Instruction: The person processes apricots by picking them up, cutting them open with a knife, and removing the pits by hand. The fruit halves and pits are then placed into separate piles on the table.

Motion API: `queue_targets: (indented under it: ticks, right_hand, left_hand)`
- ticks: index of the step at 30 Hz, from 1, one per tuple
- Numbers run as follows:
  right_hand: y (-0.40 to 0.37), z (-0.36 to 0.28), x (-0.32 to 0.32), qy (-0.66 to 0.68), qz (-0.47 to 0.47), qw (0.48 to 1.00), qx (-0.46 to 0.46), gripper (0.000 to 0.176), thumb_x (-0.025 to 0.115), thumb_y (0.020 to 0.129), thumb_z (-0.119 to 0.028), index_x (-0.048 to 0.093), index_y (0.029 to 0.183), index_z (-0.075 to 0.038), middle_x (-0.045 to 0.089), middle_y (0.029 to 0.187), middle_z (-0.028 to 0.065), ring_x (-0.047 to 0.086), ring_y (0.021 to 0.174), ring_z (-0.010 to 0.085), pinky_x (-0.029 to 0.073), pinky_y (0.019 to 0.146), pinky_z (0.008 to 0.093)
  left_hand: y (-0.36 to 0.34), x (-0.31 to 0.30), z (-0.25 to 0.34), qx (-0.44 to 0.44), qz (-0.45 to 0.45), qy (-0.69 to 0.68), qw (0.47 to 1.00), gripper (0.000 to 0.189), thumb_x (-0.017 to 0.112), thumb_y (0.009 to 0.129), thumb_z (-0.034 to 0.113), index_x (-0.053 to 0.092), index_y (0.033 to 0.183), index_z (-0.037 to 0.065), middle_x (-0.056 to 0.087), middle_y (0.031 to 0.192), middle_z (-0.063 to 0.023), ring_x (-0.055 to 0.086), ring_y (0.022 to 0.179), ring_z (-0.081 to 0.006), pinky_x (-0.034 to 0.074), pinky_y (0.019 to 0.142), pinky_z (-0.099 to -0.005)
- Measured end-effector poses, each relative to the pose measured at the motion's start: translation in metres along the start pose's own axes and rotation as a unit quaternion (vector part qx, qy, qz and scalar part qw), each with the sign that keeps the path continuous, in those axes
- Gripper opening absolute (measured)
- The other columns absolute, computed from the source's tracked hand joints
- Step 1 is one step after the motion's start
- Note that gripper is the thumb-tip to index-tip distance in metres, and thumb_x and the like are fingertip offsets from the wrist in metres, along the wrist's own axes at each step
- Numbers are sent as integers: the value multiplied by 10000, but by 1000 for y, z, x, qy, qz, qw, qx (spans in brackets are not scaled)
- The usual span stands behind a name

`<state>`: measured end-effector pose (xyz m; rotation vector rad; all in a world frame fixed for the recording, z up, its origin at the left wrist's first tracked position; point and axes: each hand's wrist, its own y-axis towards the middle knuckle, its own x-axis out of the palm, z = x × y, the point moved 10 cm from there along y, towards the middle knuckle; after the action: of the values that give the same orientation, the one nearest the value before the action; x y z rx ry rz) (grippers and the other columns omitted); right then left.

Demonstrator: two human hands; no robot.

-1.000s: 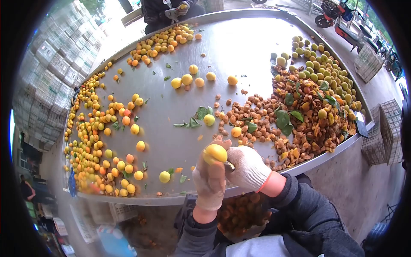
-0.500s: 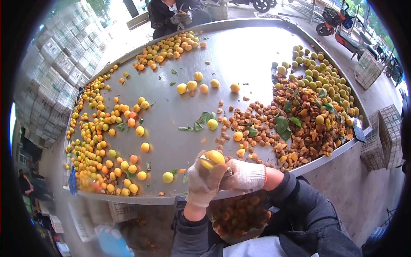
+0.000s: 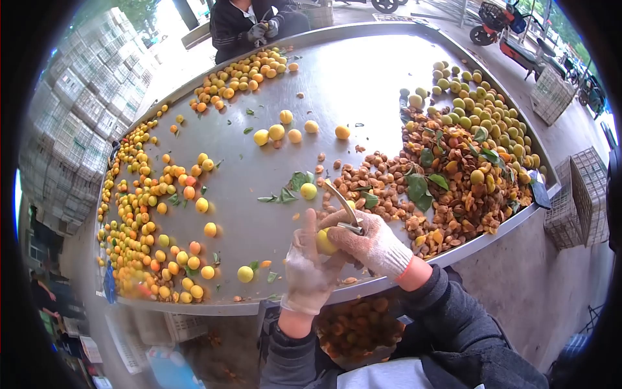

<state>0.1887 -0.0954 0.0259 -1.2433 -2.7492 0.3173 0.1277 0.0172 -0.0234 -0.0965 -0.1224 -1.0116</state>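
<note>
A wide steel table (image 3: 363, 84) stands outdoors, strewn with small yellow and orange loose fruit (image 3: 139, 214) along its left side and scattered leaves

At the near edge, the person's gloved left hand (image 3: 308, 269) is closed around one yellow fruit (image 3: 324, 241), held just above the table rim. The gloved right hand (image 3: 372, 246) is clamped on a thin curved blade (image 3: 343, 206), whose tip points up and away, apart from the fruit.

Judging by this, the work goes best with the fruit gripped firmly but not crushed, the blade brought in along the seam, and the left thumb kept off the edge.

Just right of the hands lies a broad heap of brown pits (image 3: 453, 194) mixed with leaves. Beyond it, at the far right, sits a heap of greener fruit (image 3: 479, 110). Below the near edge, a tub (image 3: 353, 327) holds orange pieces.

At the far side a co-worker (image 3: 246, 26) in dark clothes handles fruit. Stacked crates (image 3: 78, 97) rise on the left, wire baskets (image 3: 580, 194) stand on the right, and a scooter (image 3: 505, 32) is parked far right
</note>
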Motion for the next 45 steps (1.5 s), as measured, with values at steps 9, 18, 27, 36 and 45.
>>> queue_targets:
  ticks: [9,18,27,36,45]
  right_hand:
    - [1,15,1,72,44,996,-21,264,627,867,-211,610,1058,-30,632,831,38,595,724,87,495,627,244]
    - [-4,13,-6,200,49,978,23,158,584,874,-136,597,1014,-64,622,782,37,593,535,97,476,417,209]
    - [0,0,-29,141,72,987,2,151,624,867,-135,643,995,-56,644,815,18,589,632,54,492,486,189]
    - [-8,-37,32,-239,-37,917,-316,196,654,862,-100,643,1042,-21,624,926,24,614,800,114,509,721,278]
    - [-15,-29,-43,361,198,902,-131,162,488,902,-24,541,1054,-8,296,572,-52,249,400,28,202,373,203]
  left_hand:
    - [-29,36,74,250,-95,220,938,305,517,952,114,495,1243,26,612,1070,-100,617,984,-260,488,849,-344]
    - [-10,-15,30,-40,29,-156,987,494,434,981,428,480,1294,50,560,911,-54,528,727,-153,457,633,-282]
    - [-61,42,59,112,-434,165,879,750,427,893,665,525,1239,7,636,1011,-101,630,757,-157,498,683,-245]
    - [-36,12,11,-178,-185,-122,959,711,474,890,637,505,1241,19,618,1039,-106,586,719,-127,468,603,-223]
    - [-37,20,-22,-276,-80,-216,933,568,502,935,521,533,1238,42,628,937,-96,591,586,-150,424,469,-234]
